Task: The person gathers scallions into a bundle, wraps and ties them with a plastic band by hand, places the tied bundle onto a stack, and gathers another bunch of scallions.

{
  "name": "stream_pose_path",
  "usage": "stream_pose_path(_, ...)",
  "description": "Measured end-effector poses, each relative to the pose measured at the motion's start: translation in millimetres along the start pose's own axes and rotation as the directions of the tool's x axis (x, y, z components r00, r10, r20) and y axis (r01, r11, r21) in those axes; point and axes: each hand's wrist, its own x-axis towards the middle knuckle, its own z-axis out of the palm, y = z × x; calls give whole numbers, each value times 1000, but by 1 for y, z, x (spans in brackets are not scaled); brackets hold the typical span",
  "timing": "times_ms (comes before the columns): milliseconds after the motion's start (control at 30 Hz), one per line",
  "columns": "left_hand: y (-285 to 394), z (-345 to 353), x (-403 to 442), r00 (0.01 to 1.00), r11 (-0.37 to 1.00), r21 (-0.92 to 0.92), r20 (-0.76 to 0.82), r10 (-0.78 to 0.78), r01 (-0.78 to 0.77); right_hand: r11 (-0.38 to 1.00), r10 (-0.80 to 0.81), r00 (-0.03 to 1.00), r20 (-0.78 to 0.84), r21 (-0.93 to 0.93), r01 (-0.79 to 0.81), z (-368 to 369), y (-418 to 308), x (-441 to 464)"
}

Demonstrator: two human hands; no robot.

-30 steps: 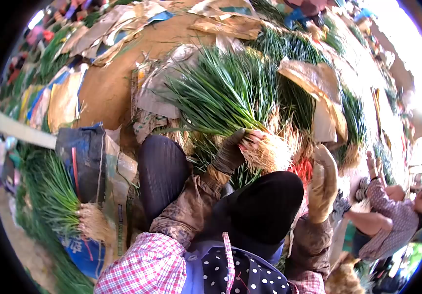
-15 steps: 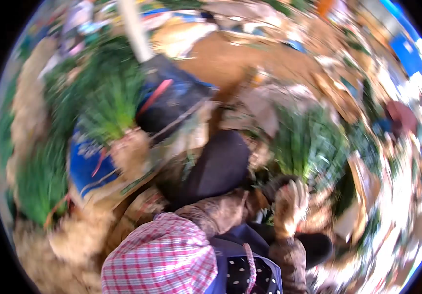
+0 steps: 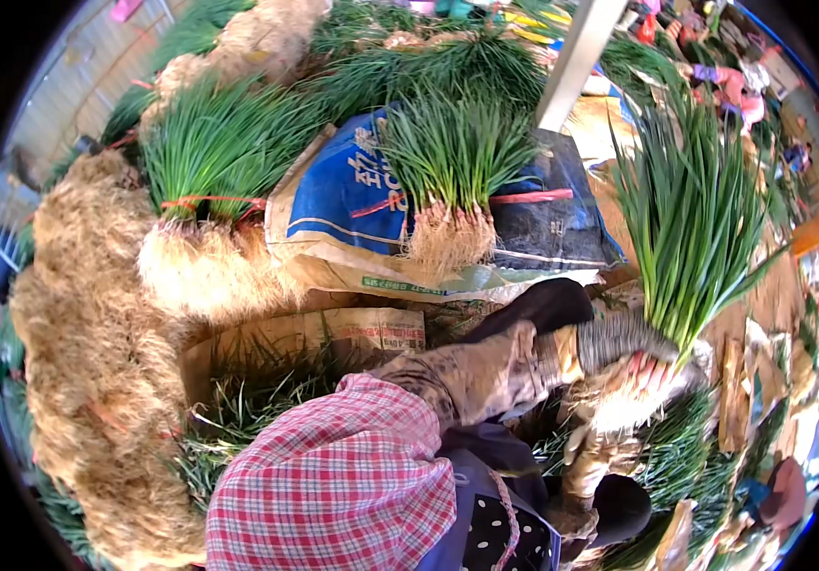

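Note:
A bunch of green onions [image 3: 690, 219] stands upright at the right, its leaves fanning upward. My left hand [image 3: 621, 341], in a grey glove below a brown patterned sleeve cover, is closed around the bunch near its pinkish stem bases. Pale roots [image 3: 630, 402] hang below that grip. My right hand [image 3: 588, 449], in a dirty light-coloured glove, is low beside the roots; they partly hide its fingers, and I cannot tell whether it grips them. Another bunch of green onions [image 3: 457, 162] lies on a blue printed sack [image 3: 328, 195], with a red tie [image 3: 533, 196] beside it.
Tied green onions [image 3: 205, 152] with bushy roots lie at the left, along a long heap of roots [image 3: 95, 352]. A pale post [image 3: 582, 62] rises behind the sack. Loose green leaves [image 3: 262, 409] lie by a paper sack [image 3: 381, 331]. Cardboard pieces [image 3: 731, 395] are at the right.
The view has swung left, so the sack and post appear farther right. The hands were together low at a bunch; now my left hand holds a bunch raised, with my right hand below.

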Motion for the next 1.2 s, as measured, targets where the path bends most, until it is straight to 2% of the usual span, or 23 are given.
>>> stream_pose_path(100,86,17,-1,984,947,270,6,178,-173,996,45,991,124,71,-54,29,-28,19)
stream_pose_path(167,140,24,-7,960,868,423,18,281,-262,997,68,993,100,-31,-65,23,4,27)
stream_pose_path(267,218,17,-27,917,731,600,7,400,-324,964,250,966,69,-107,-242,12,7,29)
stream_pose_path(300,240,6,-36,908,697,647,-16,418,-309,971,48,999,22,-237,-41,12,15,32)
stream_pose_path(367,273,-35,-58,898,660,714,-100,428,-234,808,-352,936,10,-501,309,11,33,40)
stream_pose_path(400,283,-65,-73,895,662,726,-153,418,-186,827,-148,989,2,-549,125,10,9,37)
stream_pose_path(433,291,-105,-90,903,678,727,-215,373,-106,832,-136,990,-20,-545,103,10,-2,40)
stream_pose_path(500,272,-182,-124,857,753,649,-323,401,-108,845,-106,993,-62,-532,57,13,-15,47)
stream_pose_path(567,228,-244,-166,512,863,501,-727,458,-59,854,-207,978,-40,-494,160,16,-18,57)
stream_pose_path(633,228,-273,-185,712,866,496,-583,390,-68,814,-291,957,-17,-530,238,35,-49,79)
stream_pose_path(667,222,-285,-188,799,873,484,-502,331,-58,695,-316,947,60,-665,274,27,-51,96)
stream_pose_path(700,230,-280,-187,892,966,258,-438,112,5,846,-184,980,-71,-519,122,43,-66,99)
stream_pose_path(767,241,-274,-180,900,910,411,-412,142,44,848,-266,962,56,-461,261,77,-104,118)
stream_pose_path(800,232,-321,-172,863,960,281,-485,140,2,836,-304,947,100,-449,316,94,-113,129)
stream_pose_path(900,228,-269,-186,670,823,562,-579,466,-87,793,-324,903,282,-439,422,144,-128,160)
stream_pose_path(933,230,-286,-194,719,718,696,-486,497,-27,851,-282,909,307,-358,384,162,-126,169)
stream_pose_path(967,224,-284,-200,553,721,678,-551,625,-139,900,-241,911,333,-274,339,180,-119,179)
stream_pose_path(1000,216,-271,-204,360,697,673,-604,711,-249,873,-249,886,392,-305,381,194,-111,190)
stream_pose_path(1033,213,-225,-209,226,611,783,-577,784,-120,842,-257,857,447,-331,425,207,-101,202)
stream_pose_path(1067,209,-177,-214,87,536,843,-537,839,45,861,-202,860,469,-333,384,222,-86,212)
stream_pose_path(1133,195,-206,-232,-42,589,806,-591,806,-55,893,-89,856,510,-340,296,249,-56,230)
stream_pose_path(1167,187,-215,-243,-105,611,785,-620,778,-108,812,40,797,603,-484,326,257,-49,239)
stream_pose_path(1200,178,-202,-258,-79,654,731,-677,732,-196,704,185,725,663,-604,373,261,-43,249)
